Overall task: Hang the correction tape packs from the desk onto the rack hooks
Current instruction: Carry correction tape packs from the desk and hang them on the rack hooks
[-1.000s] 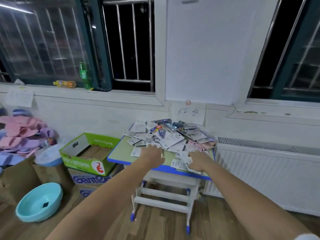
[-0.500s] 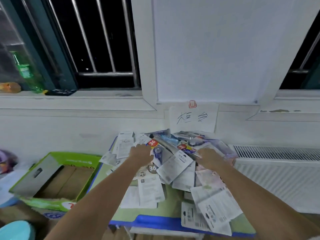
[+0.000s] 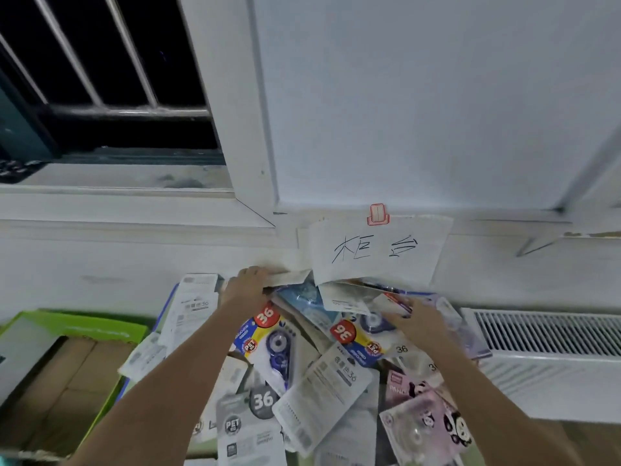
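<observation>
Correction tape packs (image 3: 312, 375) heaped loose across the tabletop (image 3: 164, 317), overlapping at every angle, some face up, some showing the printed white back; no rack or hooks in view, so none hung yet as far as can be told.

Left hand (image 3: 247, 290) at the far edge of the heap, close to the wall, fingers bent over the top of a pale card (image 3: 292, 275) and seemingly pressing or pinching it — grip not clear enough to call. Right hand (image 3: 418, 322) lying on the right part of the heap, fingers stretched toward the left and flat on the packs, nothing visibly clamped; thumb hidden.

Relation that matters: yellow-and-blue pack marked 36 (image 3: 268, 341) just below and right of the left hand, almost beneath its wrist, long axis running away from the wall toward the person, header end with the red badge nearest the hand; a second, similar pack (image 3: 359, 341) (upside down, its 36 inverted) just left of the right hand's fingertips. Each hand thus nearer to its own pack; neither needs to cross.

Likely step: picking a pack out of the pile — a judgement only. Risk: slippery overlapping cards, one lift dragging neighbours off the edge.

Handwritten paper sign (image 3: 379, 250) clipped on the wall above the heap; green cardboard box (image 3: 67, 334) to the left; radiator (image 3: 551, 334) to the right.
</observation>
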`<state>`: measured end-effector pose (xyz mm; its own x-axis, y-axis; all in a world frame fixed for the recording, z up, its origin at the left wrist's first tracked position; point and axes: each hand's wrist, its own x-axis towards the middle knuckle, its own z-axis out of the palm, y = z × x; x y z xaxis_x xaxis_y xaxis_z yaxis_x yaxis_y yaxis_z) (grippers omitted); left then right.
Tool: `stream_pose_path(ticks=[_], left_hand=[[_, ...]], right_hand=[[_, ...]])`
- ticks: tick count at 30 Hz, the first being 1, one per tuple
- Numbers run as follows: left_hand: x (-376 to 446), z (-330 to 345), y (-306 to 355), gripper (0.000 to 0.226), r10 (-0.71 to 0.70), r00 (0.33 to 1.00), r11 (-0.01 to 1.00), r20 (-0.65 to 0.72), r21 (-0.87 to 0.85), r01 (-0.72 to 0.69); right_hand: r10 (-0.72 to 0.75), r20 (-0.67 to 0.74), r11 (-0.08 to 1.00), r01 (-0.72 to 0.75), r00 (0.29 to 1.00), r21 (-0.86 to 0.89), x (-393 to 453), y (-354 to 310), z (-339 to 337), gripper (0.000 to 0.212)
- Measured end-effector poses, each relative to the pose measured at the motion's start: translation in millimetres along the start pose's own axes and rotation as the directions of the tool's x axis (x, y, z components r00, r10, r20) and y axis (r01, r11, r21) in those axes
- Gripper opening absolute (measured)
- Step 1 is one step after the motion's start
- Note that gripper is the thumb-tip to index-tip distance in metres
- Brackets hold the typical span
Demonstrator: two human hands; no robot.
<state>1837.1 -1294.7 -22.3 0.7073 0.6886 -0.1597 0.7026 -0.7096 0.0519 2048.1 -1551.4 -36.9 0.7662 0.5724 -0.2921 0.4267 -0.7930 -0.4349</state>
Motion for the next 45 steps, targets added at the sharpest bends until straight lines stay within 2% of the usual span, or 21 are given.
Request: stream_pose_path(ticks=[3,4,7,10,15,16,17,18,19,20,22,23,25,27,30,33,35,37,40,43,45], left_hand=[[13,13,-4,0.046,0.026,0.999,0.995,-0.022,-0.100,-0.028],[13,15,-4,0.046,0.028,0.999,0.989,-0.037,-0.143,-0.033],[12,17,-5,0.043,0.070,0.992,0.978,-0.110,-0.189,-0.090],[-2,10,-6,0.038,0.112,0.976,0.967,-0.185,-0.205,-0.150],[-45,-15,-10,0.029,-0.031,0.972,0.889,-0.232,-0.451,-0.079],[-54,-21,-10,0.027,-0.075,0.974,0.866,-0.214,-0.498,-0.043],[-64,-26,-10,0.027,-0.117,0.973,0.831,-0.201,-0.556,-0.015],[-72,-29,-11,0.029,-0.161,0.967,0.779,-0.198,-0.627,0.002],[-81,-32,-12,0.030,-0.196,0.962,0.702,-0.191,-0.713,0.001],[-87,-33,-13,0.029,-0.215,0.961,0.597,-0.175,-0.802,-0.012],[-100,-37,-12,0.016,-0.220,0.968,0.358,-0.124,-0.933,-0.038],[-106,-39,-11,0.011,-0.206,0.975,0.250,-0.087,-0.968,-0.034],[-116,-40,-8,0.020,-0.155,0.988,0.101,-0.022,-0.995,-0.007],[-124,-38,-5,0.037,-0.067,0.997,0.013,0.030,-0.999,0.031],[-134,-34,-2,0.046,0.061,0.990,0.032,0.130,-0.991,0.129],[-141,-32,5,0.051,0.220,0.953,0.154,0.209,-0.972,0.177],[-146,-32,14,0.046,0.325,0.918,0.267,0.228,-0.953,0.142],[-152,-35,30,0.033,0.395,0.901,0.367,0.179,-0.930,0.024],[-164,-41,66,0.026,0.486,0.869,0.372,0.096,-0.922,-0.106],[-182,-41,105,0.021,0.536,0.833,0.382,0.138,-0.919,-0.094],[-197,-35,131,0.027,0.614,0.763,0.377,0.204,-0.925,-0.056]], right_hand=[[0.043,0.038,0.999,-0.043,0.998,-0.018,10,7,5,0.074],[0.052,0.045,0.998,-0.053,0.998,0.019,8,5,2,0.072],[0.100,0.055,0.970,-0.109,0.994,0.215,-4,-1,-7,0.042],[0.111,0.126,0.895,-0.154,0.986,0.418,-17,-1,-17,0.034],[0.051,0.159,0.631,-0.156,0.986,0.760,-49,-2,-31,0.022],[0.049,0.152,0.563,-0.153,0.987,0.812,-58,-5,-31,0.034],[0.043,0.143,0.481,-0.146,0.989,0.864,-64,-5,-28,0.056],[0.042,0.137,0.395,-0.142,0.990,0.907,-70,-5,-24,0.082],[0.038,0.124,0.318,-0.130,0.992,0.939,-79,-8,-21,0.096],[0.029,0.107,0.265,-0.111,0.994,0.958,-88,-11,-17,0.092],[0.052,0.056,0.206,-0.066,0.997,0.976,-110,-22,-9,0.059],[0.075,0.041,0.156,-0.052,0.996,0.986,-120,-28,-5,0.054],[0.119,0.020,0.031,-0.023,0.993,0.999,-135,-34,8,0.052],[0.164,-0.010,-0.047,0.018,0.986,0.999,-153,-39,17,0.046],[0.180,-0.045,-0.117,0.067,0.983,0.991,-179,-39,29,0.055],[0.237,-0.084,-0.178,0.128,0.968,0.976,-207,-34,36,0.067],[0.303,-0.100,-0.199,0.166,0.948,0.966,-225,-30,37,0.054],[0.378,-0.076,-0.242,0.177,0.923,0.954,-245,-21,36,0.023],[0.513,-0.050,-0.296,0.231,0.857,0.927,-276,-2,35,0.017],[0.584,-0.077,-0.325,0.319,0.808,0.890,-315,18,37,0.015],[0.632,-0.085,-0.343,0.377,0.770,0.861,-345,32,38,0.017]])
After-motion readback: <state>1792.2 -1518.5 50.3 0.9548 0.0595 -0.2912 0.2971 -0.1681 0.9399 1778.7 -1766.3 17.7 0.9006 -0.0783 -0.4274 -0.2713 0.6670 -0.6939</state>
